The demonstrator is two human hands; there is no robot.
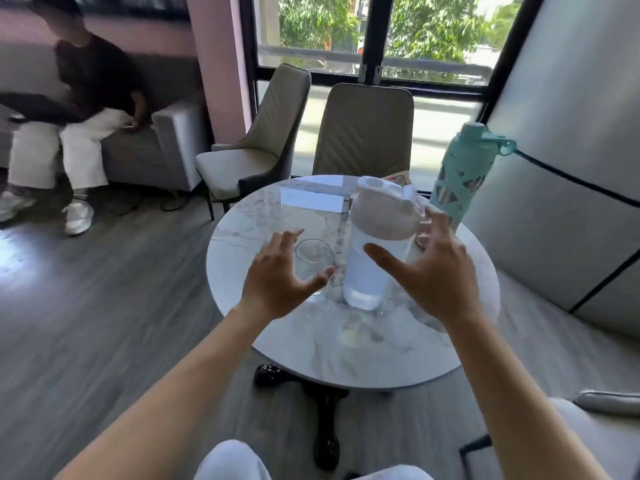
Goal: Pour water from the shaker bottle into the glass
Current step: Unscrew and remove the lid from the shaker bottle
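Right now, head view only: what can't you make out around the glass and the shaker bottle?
- Glass: near side hidden behind the left hand; whether it holds water is unclear.
- Shaker bottle: right side hidden by the right hand; contact unclear.
- Teal bottle: base hidden behind the right hand's fingers.
- Table: motion blur smears surface detail.

Table (277, 216): white marble top with grey veining. On the table, shaker bottle (375, 258): translucent white body, pale pink-beige lid. Left of the shaker bottle, glass (313, 263): clear, colourless. Behind the shaker bottle to the right, second bottle (462, 171): teal cap and teal lattice-pattern sleeve over metallic grey.
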